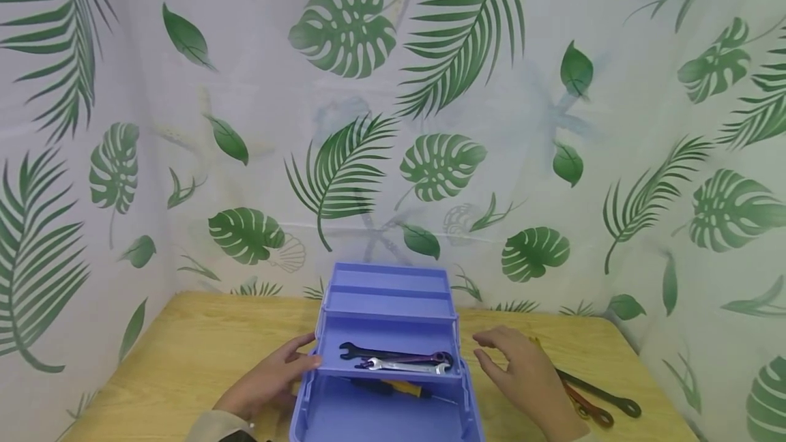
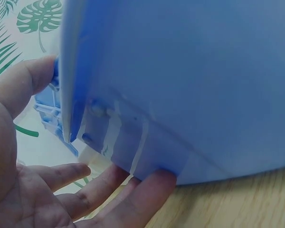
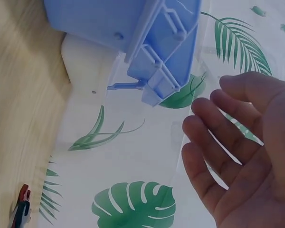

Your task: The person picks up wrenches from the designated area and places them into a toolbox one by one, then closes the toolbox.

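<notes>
Head view: the left hand (image 1: pixel 273 375) grips the side of an open periwinkle-blue plastic toolbox (image 1: pixel 393 421) on the wood-grain table (image 1: pixel 227 326), dark and silver metal wrenches (image 1: pixel 399 356) inside; the right hand (image 1: pixel 527 375), fingers relaxed, hovers beside it.

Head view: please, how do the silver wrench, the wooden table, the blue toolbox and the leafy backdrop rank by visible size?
1. Leafy backdrop
2. Wooden table
3. Blue toolbox
4. Silver wrench
</notes>
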`<state>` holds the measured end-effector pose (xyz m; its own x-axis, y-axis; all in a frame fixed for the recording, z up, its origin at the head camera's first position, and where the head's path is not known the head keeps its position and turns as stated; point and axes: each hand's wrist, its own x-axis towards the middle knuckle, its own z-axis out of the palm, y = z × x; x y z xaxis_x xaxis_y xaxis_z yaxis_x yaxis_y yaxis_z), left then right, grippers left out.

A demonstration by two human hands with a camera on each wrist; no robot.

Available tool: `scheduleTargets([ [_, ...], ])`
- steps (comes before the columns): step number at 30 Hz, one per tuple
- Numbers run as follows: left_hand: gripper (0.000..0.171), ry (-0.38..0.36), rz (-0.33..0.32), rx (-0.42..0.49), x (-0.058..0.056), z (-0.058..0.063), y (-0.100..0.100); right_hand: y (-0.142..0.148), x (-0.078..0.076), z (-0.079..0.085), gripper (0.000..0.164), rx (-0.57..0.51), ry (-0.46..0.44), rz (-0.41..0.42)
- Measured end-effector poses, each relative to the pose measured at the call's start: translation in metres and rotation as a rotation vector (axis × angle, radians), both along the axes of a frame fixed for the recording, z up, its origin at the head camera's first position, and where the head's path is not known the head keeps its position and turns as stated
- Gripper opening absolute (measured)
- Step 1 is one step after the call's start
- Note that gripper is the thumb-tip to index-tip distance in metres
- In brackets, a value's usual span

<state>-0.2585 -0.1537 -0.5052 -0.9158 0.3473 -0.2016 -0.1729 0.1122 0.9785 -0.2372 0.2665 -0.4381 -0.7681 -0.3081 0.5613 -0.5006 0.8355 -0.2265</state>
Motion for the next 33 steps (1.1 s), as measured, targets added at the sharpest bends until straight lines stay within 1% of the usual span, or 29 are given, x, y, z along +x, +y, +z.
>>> scheduleTargets([
  [4, 0.082, 0.005, -0.008, 0.01, -0.001, -0.001, -0.001, 0.0, 0.002, -0.001, 0.025, 0.007, -0.004, -0.049],
  [8, 0.082, -0.001, -0.009, 0.024, 0.0, -0.001, 0.0, 0.001, 0.003, -0.002, 0.024, 0.006, -0.041, -0.111],
  [11, 0.082, -0.007, 0.005, 0.017, 0.0, 0.0, 0.0, 0.001, 0.001, -0.003, 0.024, 0.001, -0.066, -0.142],
  [17, 0.082, -0.024, 0.018, -0.005, -0.002, -0.001, -0.001, 0.0, -0.003, -0.006, 0.025, -0.015, -0.149, -0.157],
  [22, 0.082, -0.028, 0.025, -0.028, -0.004, -0.001, -0.001, 0.0, -0.004, -0.008, 0.024, -0.023, -0.163, -0.171],
  [27, 0.081, -0.025, 0.012, -0.016, -0.004, 0.0, -0.002, 0.001, -0.006, -0.009, 0.023, -0.026, -0.189, -0.179],
  [33, 0.081, -0.021, -0.007, 0.027, -0.001, 0.002, -0.003, 0.001, -0.007, -0.01, 0.025, -0.022, -0.213, -0.183],
])
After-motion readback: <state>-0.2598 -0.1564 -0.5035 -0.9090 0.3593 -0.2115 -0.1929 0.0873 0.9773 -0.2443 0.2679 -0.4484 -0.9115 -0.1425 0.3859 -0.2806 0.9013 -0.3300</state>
